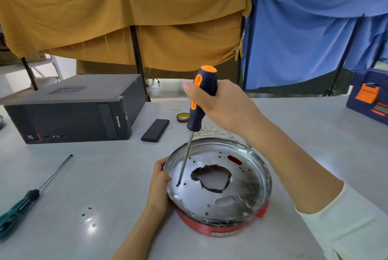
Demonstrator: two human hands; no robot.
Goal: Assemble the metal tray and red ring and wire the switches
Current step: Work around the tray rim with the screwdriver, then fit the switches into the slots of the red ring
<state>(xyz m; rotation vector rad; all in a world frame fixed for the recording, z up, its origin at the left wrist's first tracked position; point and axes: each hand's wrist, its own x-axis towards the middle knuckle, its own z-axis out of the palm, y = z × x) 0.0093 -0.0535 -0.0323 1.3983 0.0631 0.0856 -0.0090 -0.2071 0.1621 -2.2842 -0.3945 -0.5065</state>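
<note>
Tray (237, 194) of bright metal sits nested in the red ring (212, 228) near the table's front edge, its floor pierced by a ragged, blackened central hole and a scatter of small screw holes; the left hand (160, 188) curls round the tray's left rim and steadies the pair, while the right hand (220, 106) grips the orange-and-navy screwdriver (199, 102) by its handle, shaft nearly upright, tip seated at a hole on the tray's left side. The step in hand looks to be fastening the tray to the ring — whether a screw already sits under the tip cannot be told. The next move likely calls for steady downward pressure and a turn of the handle with the shaft kept square to the hole; the wiring of switches appears not yet begun, and no switches are visible. Farther out lie small loose screws (89, 213) on the grey table (109, 175), a green-handled screwdriver (27, 198) at the left, a black slab-like device (155, 130), a roll of tape (183, 117) and a Lenovo computer case (73, 108).
</note>
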